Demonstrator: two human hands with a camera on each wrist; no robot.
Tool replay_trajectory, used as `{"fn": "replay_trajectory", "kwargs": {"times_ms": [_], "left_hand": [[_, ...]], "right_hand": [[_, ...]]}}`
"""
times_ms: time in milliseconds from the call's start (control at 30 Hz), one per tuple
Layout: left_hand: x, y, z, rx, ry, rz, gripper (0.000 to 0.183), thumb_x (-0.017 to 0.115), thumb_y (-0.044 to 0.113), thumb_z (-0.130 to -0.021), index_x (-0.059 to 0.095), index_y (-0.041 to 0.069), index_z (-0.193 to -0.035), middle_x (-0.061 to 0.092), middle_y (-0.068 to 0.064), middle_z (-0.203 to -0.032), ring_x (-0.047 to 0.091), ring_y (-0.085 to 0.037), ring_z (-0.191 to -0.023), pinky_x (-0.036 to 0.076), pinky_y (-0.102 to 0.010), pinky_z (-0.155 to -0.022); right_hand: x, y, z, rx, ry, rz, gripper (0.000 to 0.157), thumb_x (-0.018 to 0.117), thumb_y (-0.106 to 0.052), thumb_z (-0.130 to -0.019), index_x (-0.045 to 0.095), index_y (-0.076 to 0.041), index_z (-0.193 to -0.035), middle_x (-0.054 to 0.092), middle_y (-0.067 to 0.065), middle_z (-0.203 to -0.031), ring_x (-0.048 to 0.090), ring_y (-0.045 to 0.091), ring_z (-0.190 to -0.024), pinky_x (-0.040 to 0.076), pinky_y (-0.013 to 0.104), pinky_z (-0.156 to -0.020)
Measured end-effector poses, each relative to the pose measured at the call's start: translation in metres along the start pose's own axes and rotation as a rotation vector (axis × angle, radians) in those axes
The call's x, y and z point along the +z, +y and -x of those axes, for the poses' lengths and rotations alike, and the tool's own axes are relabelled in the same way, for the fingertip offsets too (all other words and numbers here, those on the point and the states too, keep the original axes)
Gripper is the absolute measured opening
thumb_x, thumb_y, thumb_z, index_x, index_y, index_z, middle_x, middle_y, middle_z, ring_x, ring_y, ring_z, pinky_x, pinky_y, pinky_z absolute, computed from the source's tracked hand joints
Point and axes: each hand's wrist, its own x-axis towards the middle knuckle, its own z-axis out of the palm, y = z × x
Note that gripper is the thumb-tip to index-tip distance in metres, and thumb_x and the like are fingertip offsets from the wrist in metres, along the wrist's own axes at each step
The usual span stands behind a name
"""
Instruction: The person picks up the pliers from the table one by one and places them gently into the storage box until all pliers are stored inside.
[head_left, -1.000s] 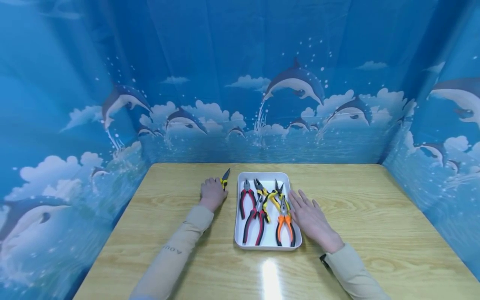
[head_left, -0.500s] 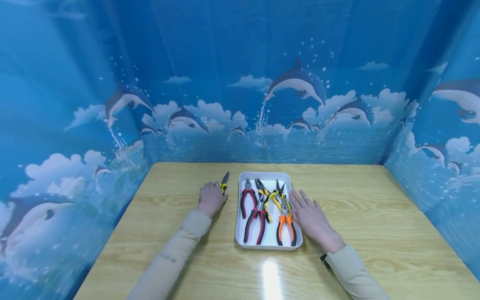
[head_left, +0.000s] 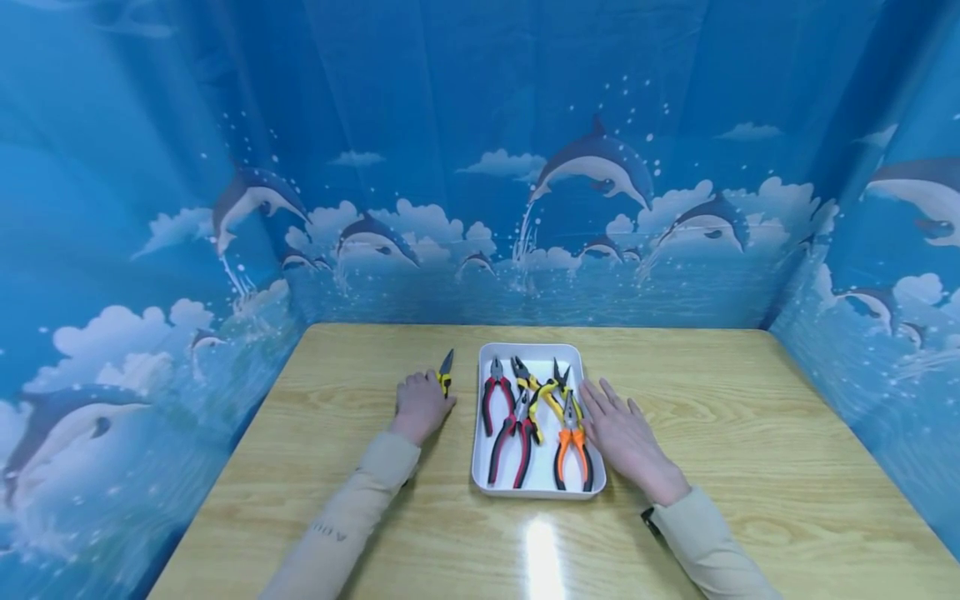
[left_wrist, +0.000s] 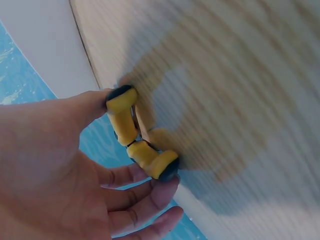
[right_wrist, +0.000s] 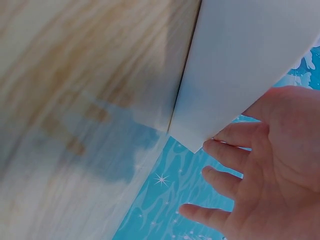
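My left hand (head_left: 422, 405) is left of the white tray (head_left: 540, 492) and grips a pair of pliers (head_left: 446, 372) with yellow and black handles. Their dark pointed nose faces away from me. Thumb and fingers hold the two spread handles (left_wrist: 122, 122) in the left wrist view, and the nose is hidden there. Flat and with fairly straight fingers, my right hand (head_left: 622, 437) touches the tray's right side. The right wrist view has its fingertips along the tray wall (right_wrist: 225, 65). Inside the tray lie several more pliers, including orange-handled ones (head_left: 573, 442) and red-handled ones (head_left: 497, 396).
A wooden table (head_left: 750, 433) carries everything. Behind it and at both sides hangs a blue curtain (head_left: 465, 125) with printed dolphins. In the tray, yellow-handled pliers (head_left: 542, 393) overlap one another near the middle.
My left hand has drawn slightly back toward me with the pliers, whose nose has shifted a little nearer. The right hand and the tray stay in place.
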Motion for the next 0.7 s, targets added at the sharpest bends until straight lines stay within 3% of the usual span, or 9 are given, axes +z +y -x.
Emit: {"fn": "replay_trajectory", "kwargs": {"times_ms": [700], "left_hand": [[-0.002, 0.001, 0.026, 0.022, 0.043, -0.054, 0.06, 0.071, 0.05, -0.091, 0.057, -0.007, -0.103, 0.064, -0.023, -0.089, 0.065, -0.034, -0.084, 0.054, -0.044, -0.075]], "right_hand": [[0.0, -0.001, 0.0, -0.006, 0.006, 0.014, 0.057, 0.052, -0.024, -0.106, 0.036, 0.001, -0.155, 0.035, 0.02, -0.16, 0.029, 0.043, -0.148, 0.029, 0.069, -0.113]]}}
